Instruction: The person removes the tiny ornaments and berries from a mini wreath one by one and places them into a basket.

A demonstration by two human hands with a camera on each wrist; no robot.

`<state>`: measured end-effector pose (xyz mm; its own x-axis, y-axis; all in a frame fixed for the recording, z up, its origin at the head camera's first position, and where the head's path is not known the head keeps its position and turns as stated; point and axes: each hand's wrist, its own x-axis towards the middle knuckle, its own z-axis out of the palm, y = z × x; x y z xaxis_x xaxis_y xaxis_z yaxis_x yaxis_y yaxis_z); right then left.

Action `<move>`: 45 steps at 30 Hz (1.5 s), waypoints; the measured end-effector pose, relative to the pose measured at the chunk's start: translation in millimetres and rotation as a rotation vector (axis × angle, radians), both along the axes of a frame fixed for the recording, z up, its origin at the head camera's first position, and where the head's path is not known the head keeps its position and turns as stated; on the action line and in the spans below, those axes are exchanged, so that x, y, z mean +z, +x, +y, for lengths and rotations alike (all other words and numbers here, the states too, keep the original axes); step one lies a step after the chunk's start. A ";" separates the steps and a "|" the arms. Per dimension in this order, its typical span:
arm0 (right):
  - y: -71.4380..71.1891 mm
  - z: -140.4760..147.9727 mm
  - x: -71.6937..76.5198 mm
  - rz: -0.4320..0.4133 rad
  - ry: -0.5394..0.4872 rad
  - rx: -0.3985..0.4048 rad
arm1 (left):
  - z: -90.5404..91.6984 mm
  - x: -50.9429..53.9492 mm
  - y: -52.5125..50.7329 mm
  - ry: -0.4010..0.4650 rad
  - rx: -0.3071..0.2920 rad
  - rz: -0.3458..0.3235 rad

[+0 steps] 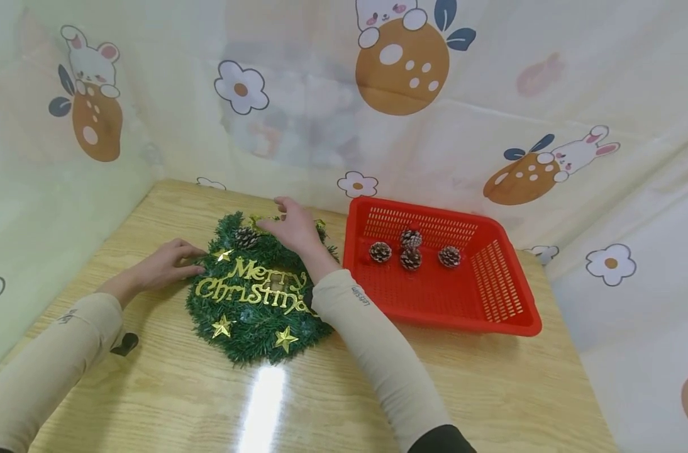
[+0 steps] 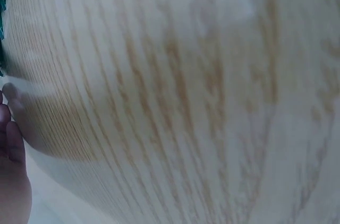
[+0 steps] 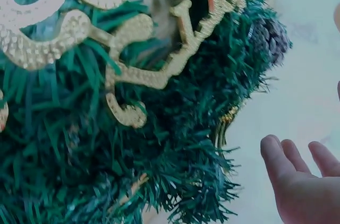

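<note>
A green tinsel wreath (image 1: 265, 321) lies flat on the wooden table, bearing gold "Merry Christmas" lettering (image 1: 248, 292). Gold stars (image 1: 222, 326) and a frosted pinecone (image 1: 246, 237) are set on it. At the wreath's left edge, my left hand (image 1: 165, 264) has its fingertips against or just beside the greenery; only part of this hand shows in the left wrist view. Over the upper part hovers my right hand (image 1: 295, 234), fingers spread and holding nothing. The right wrist view shows its fingers (image 3: 279, 163) apart from the tinsel, near a bit of gold trim (image 3: 228, 117).
A red plastic basket (image 1: 499, 286) stands to the right of the wreath, with several loose pinecones (image 1: 449, 257) inside. Behind the table (image 1: 168, 396) hangs a patterned curtain (image 1: 304, 138). A small dark object (image 1: 126, 344) shows by the left sleeve.
</note>
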<state>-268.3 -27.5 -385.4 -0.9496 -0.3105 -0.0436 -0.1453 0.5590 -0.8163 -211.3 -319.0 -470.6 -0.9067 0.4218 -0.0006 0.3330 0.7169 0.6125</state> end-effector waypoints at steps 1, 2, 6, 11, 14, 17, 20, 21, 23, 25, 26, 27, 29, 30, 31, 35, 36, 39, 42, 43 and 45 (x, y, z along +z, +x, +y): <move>-0.8 -2.3 -2.1 0.009 0.015 0.006 | -0.1 0.8 0.3 0.001 0.001 -0.001; -1.5 -4.3 -4.2 0.018 0.031 0.011 | -0.2 1.2 0.4 0.003 0.001 -0.003; -1.8 -9.5 -10.5 0.026 0.051 0.031 | -0.3 2.9 1.8 0.005 0.012 -0.017; -1.8 -12.4 -16.5 0.033 0.076 0.045 | 0.5 4.3 2.0 0.003 0.011 -0.015; -2.1 -14.5 -19.7 0.019 0.088 0.042 | 1.1 5.4 1.9 0.006 0.007 -0.013; -1.9 -17.3 -22.6 -0.002 0.092 0.044 | 0.9 5.4 1.3 0.005 0.005 -0.012; -1.1 -21.0 -23.9 -0.003 0.106 0.062 | 0.2 5.1 1.2 0.004 0.002 -0.009; -0.8 -22.3 -24.1 0.002 0.113 0.070 | 0.2 5.3 1.6 0.006 0.003 -0.010; -0.1 -24.9 -24.6 0.010 0.129 0.081 | 0.2 5.8 2.4 0.009 0.005 -0.016; 0.5 -27.4 -25.3 0.013 0.138 0.082 | 0.4 5.8 2.8 0.014 0.006 -0.017; 0.6 -28.6 -26.0 0.014 0.142 0.079 | 0.5 5.6 2.8 0.013 0.007 -0.016; 0.6 -29.6 -26.8 0.016 0.147 0.075 | 0.8 5.9 3.0 0.015 0.010 -0.020; 0.8 -31.0 -28.8 0.021 0.158 0.064 | 1.6 5.0 2.8 0.018 0.009 -0.019; 0.8 -31.7 -30.0 0.026 0.170 0.063 | 1.8 4.3 2.6 0.017 0.009 -0.019; 0.7 -32.3 -30.3 0.027 0.181 0.066 | 1.8 4.2 2.3 0.015 0.008 -0.019; 0.4 -34.5 -31.4 0.029 0.217 0.084 | 1.5 4.4 2.0 0.014 0.006 -0.022; 0.4 -35.2 -31.6 0.030 0.222 0.089 | 1.4 4.4 2.1 0.011 0.009 -0.022; 0.6 -37.0 -32.7 0.050 0.251 0.103 | 1.1 5.3 2.4 0.012 0.010 -0.025; 2.0 -38.6 -33.2 0.073 0.294 0.128 | 1.3 6.6 2.7 0.014 0.010 -0.030; 2.6 -38.9 -32.9 0.079 0.308 0.134 | 1.4 7.2 2.8 0.014 0.009 -0.032; 3.9 -39.5 -32.0 0.084 0.324 0.145 | 1.8 8.1 3.3 0.011 0.009 -0.034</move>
<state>-264.3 -67.0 -417.5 -0.9013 -0.4246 -0.0859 -0.3006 0.7558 -0.5818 -208.0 -317.2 -462.5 -0.9100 0.4138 -0.0267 0.3055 0.7126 0.6316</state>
